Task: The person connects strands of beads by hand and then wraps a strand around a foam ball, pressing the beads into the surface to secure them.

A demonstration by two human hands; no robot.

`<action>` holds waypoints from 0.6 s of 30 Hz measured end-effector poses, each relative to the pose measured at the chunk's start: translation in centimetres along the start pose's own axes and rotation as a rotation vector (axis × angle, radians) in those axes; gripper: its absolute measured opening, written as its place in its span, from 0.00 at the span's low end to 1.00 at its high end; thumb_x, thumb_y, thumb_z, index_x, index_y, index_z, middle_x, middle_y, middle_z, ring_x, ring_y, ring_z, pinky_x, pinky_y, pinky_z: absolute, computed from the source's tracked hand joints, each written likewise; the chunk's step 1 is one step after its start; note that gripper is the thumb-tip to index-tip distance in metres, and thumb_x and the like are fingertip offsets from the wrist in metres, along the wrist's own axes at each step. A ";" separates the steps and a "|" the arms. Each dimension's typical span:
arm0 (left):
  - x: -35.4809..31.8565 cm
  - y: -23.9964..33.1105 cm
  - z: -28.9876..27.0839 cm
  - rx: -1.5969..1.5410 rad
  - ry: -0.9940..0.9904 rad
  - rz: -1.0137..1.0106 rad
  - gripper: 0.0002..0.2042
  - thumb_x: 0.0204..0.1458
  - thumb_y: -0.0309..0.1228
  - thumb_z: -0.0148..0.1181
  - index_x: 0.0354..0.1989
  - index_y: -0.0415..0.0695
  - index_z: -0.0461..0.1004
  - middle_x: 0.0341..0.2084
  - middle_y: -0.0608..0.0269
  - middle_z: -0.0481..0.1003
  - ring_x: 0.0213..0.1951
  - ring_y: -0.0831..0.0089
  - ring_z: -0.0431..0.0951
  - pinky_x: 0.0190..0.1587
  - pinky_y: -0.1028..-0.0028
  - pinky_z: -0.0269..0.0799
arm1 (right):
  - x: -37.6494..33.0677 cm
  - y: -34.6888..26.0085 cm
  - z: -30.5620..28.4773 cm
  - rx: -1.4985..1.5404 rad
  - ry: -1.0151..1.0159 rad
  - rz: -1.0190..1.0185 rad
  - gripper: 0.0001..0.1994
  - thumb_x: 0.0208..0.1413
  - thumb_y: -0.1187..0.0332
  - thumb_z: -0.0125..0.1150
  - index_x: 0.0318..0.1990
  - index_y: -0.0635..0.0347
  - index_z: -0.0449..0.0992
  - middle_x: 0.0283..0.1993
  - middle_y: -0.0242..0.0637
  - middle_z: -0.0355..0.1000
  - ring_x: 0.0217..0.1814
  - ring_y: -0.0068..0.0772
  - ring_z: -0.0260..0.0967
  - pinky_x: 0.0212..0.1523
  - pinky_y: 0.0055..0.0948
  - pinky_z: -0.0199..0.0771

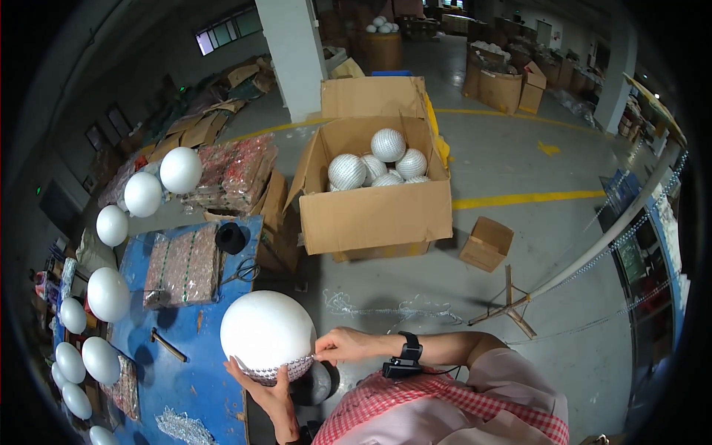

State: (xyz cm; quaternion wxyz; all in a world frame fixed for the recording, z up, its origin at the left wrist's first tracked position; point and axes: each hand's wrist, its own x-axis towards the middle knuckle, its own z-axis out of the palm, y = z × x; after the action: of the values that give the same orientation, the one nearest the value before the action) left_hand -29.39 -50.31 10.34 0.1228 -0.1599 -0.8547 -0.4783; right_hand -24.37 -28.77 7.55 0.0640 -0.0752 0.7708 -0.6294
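Observation:
A large white ball (pixel 267 331) is at the right edge of the blue table, its lower part wrapped in rows of silvery beads. My left hand (pixel 268 393) cradles the ball from below, thumb and fingers spread around the beaded part and pressed against it. At the ball's right side, my right hand (pixel 340 346) is closed in a pinch on the bead strand (pixel 302 365), where the rows reach my fingertips. A rounded grey object (pixel 311 383) shows just under the ball, partly hidden.
The blue table (pixel 185 334) bears a hammer (pixel 168 345), scissors (pixel 243 271), a black spool (pixel 231 238), a plastic-wrapped pack (pixel 182 267) and loose beads (pixel 184 427). White balls (pixel 108 294) line its left. Beyond stands a carton (pixel 374 222) of silvery balls; a pole stand (pixel 512 304) is at right.

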 end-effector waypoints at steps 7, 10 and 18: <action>0.4 -1.2 -0.4 -0.416 -0.026 -0.121 0.49 0.38 0.23 0.69 0.68 0.39 0.42 0.67 0.44 0.43 0.69 0.55 0.42 0.68 0.64 0.37 | -0.4 2.3 -0.2 0.282 0.143 0.028 0.05 0.57 0.73 0.55 0.38 0.65 0.73 0.33 0.31 0.73 0.34 0.20 0.72 0.36 0.22 0.74; 0.3 -1.3 -0.7 -0.248 -0.037 -0.150 0.51 0.37 0.26 0.71 0.68 0.40 0.41 0.68 0.43 0.40 0.70 0.54 0.38 0.68 0.64 0.36 | -0.9 1.6 -0.7 0.194 0.132 0.012 0.06 0.57 0.73 0.55 0.38 0.66 0.75 0.30 0.31 0.74 0.32 0.17 0.70 0.35 0.21 0.72; 0.4 -0.1 -1.1 -0.179 -0.026 -0.095 0.50 0.39 0.32 0.72 0.68 0.45 0.42 0.68 0.41 0.36 0.70 0.51 0.35 0.68 0.58 0.39 | -1.6 0.1 -0.6 -0.049 0.142 -0.038 0.07 0.51 0.70 0.63 0.35 0.63 0.77 0.24 0.32 0.74 0.25 0.15 0.68 0.27 0.19 0.67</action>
State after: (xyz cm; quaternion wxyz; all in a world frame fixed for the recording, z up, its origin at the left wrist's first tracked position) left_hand -29.76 -51.22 10.98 0.0743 -0.1356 -0.8167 -0.5559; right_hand -22.91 -27.85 7.60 -0.0047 -0.0464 0.7870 -0.6151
